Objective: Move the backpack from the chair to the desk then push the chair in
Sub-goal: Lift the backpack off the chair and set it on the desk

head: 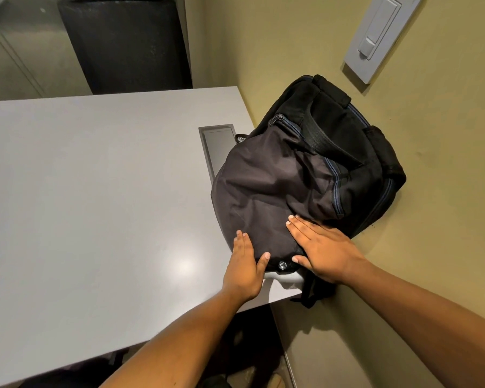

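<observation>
Fingers [242, 242] of the left hand [245, 268] lie extended and flat along the near left edge of the backpack [286, 177], thumb spread against its lower hem; nothing is gripped. Fingers of the right hand [319, 250] are likewise spread flat, palm down on the near right part of the bag, pressing rather than holding. Both hands appear to be settling or nudging the bag into place.

The backpack rests on the right end of the grey worktop [95, 191], its far side against the olive wall [291, 51], partly covering a recessed cable hatch [216, 141]. A strap [310, 292] hangs over the near corner of the worktop.

Progress: the first stage, the transfer of the bag to the worktop, appears essentially complete; only release of the hands remains.

The second stage is not yet begun. A dark shape [235, 345] below the near edge of the worktop may be the chair to be pushed in, but it is too shadowed to identify. A black chair back [126, 43] stands beyond the far edge; a wall switch plate [378, 35] is mounted above the bag.
</observation>
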Tool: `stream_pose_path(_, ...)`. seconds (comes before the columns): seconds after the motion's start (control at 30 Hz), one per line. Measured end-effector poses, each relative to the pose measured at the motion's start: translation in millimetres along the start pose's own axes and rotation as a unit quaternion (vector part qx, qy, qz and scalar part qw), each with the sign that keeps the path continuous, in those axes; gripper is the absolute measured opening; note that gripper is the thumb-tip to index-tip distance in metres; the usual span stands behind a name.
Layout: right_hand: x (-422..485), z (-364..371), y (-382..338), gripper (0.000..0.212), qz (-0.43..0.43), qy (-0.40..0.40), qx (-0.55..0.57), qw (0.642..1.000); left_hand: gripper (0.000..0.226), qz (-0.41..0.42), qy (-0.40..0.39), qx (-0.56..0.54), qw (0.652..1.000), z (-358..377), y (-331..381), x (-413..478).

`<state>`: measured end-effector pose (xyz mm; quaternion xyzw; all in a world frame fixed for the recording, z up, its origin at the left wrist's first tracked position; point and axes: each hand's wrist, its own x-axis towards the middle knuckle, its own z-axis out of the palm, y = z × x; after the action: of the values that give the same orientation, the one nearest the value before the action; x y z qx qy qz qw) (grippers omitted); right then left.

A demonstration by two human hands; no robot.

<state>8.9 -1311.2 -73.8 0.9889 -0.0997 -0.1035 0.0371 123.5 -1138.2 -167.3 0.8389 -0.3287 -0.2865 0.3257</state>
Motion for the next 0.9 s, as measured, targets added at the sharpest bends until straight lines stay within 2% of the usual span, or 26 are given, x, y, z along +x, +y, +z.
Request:
stream_pose_path(0.13, -0.8, -0.1, -1.0, 0.084, 0.004, -0.007, 0.002, 1.0, 0.077, -0.008, 0.002, 0.015, 1.0, -0.4, -6.0, -3.4)
stream_pose_path(0.5, -12.7, -2.2, -9.3, 0.075, 0.015, 0.015, -0.012, 1.0, 0.07, -0.001, 0.066, 0.054, 0.996, -16.4, -17.4, -33.3)
stream_pose_path(0.67, -19.8, -2.3, -15.6, 0.075, 0.022, 0.02, -0.024, 0.999, 0.073, 0.003, 0.013, 0.066, 0.998, -21.6, -18.1, -48.4)
stream_pose_path(0.9, -41.7, -3.1, -24.3, 0.075, 0.024, 0.052, -0.029, 0.998, 0.071, -0.01, 0.065, 0.136, 0.988, -23.9, -15.3, -82.0)
